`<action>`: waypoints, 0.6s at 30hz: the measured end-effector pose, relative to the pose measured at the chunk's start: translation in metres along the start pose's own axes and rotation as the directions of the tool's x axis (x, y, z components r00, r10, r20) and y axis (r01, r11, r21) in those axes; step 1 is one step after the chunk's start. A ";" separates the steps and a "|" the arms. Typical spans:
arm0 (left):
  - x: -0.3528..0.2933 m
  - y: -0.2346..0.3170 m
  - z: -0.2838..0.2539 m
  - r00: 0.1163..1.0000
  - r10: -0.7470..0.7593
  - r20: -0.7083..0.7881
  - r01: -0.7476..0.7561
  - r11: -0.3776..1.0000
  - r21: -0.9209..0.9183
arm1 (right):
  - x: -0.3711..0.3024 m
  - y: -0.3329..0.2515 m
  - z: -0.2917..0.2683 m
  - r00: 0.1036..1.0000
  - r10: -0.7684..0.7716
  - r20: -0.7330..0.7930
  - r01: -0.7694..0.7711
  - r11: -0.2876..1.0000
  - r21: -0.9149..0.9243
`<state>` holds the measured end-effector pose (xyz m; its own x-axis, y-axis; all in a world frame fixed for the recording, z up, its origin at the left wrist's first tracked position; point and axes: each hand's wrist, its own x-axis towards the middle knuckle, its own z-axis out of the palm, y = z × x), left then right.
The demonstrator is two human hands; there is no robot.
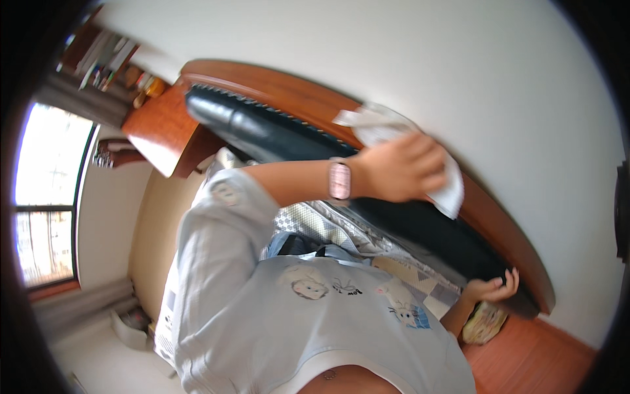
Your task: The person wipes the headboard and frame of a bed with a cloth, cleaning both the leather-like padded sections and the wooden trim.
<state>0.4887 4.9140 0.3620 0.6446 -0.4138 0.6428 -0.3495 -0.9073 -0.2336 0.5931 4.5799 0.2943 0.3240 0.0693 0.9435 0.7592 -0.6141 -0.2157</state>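
My left hand [403,167], with a pink-faced watch on its wrist, presses a white cloth [453,190] against the headboard. Its fingers are bent over the cloth and slightly blurred. Part of the cloth spreads out beyond the knuckles, over the headboard's brown wooden rim [282,82]. Below that rim runs the dark padded panel [262,131], glossy and edged with a row of studs. Lower down on the right, my right hand [492,289] is beside the far right end of the panel. Its fingers are loosely curled and apart, with nothing in them.
A white wall [472,65] rises behind the headboard. At the left stands a wooden bedside cabinet [157,131], near a bright window [52,190]. Patterned bedding [315,220] lies below the headboard. A yellowish bag-like thing [484,323] sits on the reddish wooden floor [525,354].
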 end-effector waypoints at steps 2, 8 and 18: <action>0.006 0.003 0.001 1.000 -0.003 -0.018 0.003 1.000 0.005 | 0.000 -0.002 -0.003 1.000 -0.019 0.019 0.020 0.999 -0.048; -0.041 -0.039 -0.024 0.998 -0.070 0.008 0.070 0.994 -0.084 | 0.002 -0.001 -0.009 0.999 -0.019 0.047 0.026 0.987 -0.159; -0.206 -0.188 -0.095 0.966 -0.194 0.172 0.178 0.979 0.100 | -0.027 -0.031 0.010 0.911 0.390 -0.134 -0.412 0.880 -0.236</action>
<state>0.3573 5.1768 0.3431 0.8075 -0.2368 0.5403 -0.1595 -0.9694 -0.1866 0.5669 4.6047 0.2732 0.5159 -0.2821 0.8089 0.4018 -0.7542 -0.5193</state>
